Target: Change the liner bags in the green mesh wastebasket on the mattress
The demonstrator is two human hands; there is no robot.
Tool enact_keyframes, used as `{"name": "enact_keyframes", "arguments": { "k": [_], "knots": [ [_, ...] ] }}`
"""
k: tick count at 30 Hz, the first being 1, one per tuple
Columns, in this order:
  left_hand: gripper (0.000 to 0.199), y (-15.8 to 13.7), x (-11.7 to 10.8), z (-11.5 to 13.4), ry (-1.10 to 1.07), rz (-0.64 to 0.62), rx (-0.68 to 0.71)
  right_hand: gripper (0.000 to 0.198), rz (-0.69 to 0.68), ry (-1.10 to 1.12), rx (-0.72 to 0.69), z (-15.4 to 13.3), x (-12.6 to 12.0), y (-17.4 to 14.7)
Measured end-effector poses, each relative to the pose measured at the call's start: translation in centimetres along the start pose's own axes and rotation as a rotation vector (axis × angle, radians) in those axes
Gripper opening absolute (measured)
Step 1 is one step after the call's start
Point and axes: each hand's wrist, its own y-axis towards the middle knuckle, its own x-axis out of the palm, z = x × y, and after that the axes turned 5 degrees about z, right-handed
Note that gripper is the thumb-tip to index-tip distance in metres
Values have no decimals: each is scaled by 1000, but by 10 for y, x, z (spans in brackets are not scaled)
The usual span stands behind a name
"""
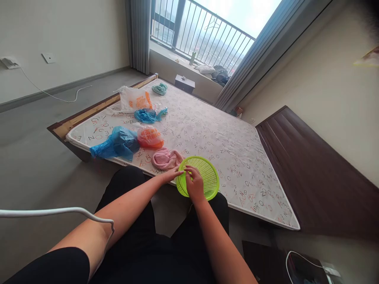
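Note:
A lime-green mesh plastic basket [211, 177] leans, mouth up, between the mattress edge and my right knee. My left hand [171, 174] reaches across its left rim, fingers drawn together. Over the basket's opening, my right hand [195, 184] has its thumb and fingers bent into a pinch. The fingertips of both hands nearly meet; whatever lies between them is too small to make out. Just left of the basket, a pink towel [166, 158] lies bunched on the mattress [201, 130].
Blue plastic bags [126, 142], a red-and-white bag [150, 137], a white bag with orange print [134, 98] and a teal coiled cloth [160, 89] lie on the mattress. A dark headboard [314, 169] stands right. A white cable [59, 213] crosses my left arm.

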Motion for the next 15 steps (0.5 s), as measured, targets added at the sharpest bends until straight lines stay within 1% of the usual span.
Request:
{"name": "enact_keyframes", "arguments": {
  "k": [2, 4, 5, 7, 8, 9, 10, 11, 13, 15],
  "knots": [
    [77, -1, -1, -2, -5, -21, 16, 23, 132, -164, -107, 18, -43, -7],
    [86, -1, -3, -5, -7, -34, 51, 27, 235, -335, -98, 44, -87, -10],
    [87, 1, -4, -7, -7, -33, 68, 31, 281, -406, -51, 59, -108, -13],
    [86, 5, -6, -12, -6, -27, 89, 41, 396, -520, 104, 87, -144, -20],
    [86, 7, -8, -15, -5, -26, 96, 45, 425, -566, 206, 99, -158, -25],
    [86, 10, -9, -18, -2, -27, 105, 47, 412, -595, 309, 110, -169, -31],
    [85, 12, -11, -21, 5, -33, 116, 49, 352, -607, 394, 119, -179, -37],
    [84, 14, -12, -24, 17, -42, 128, 48, 236, -611, 467, 127, -186, -42],
    [80, 15, -16, -29, 43, -57, 155, 43, -85, -652, 571, 140, -195, -50],
    [76, 14, -19, -31, 57, -63, 165, 37, -425, -776, 631, 152, -198, -53]
  ]
}}
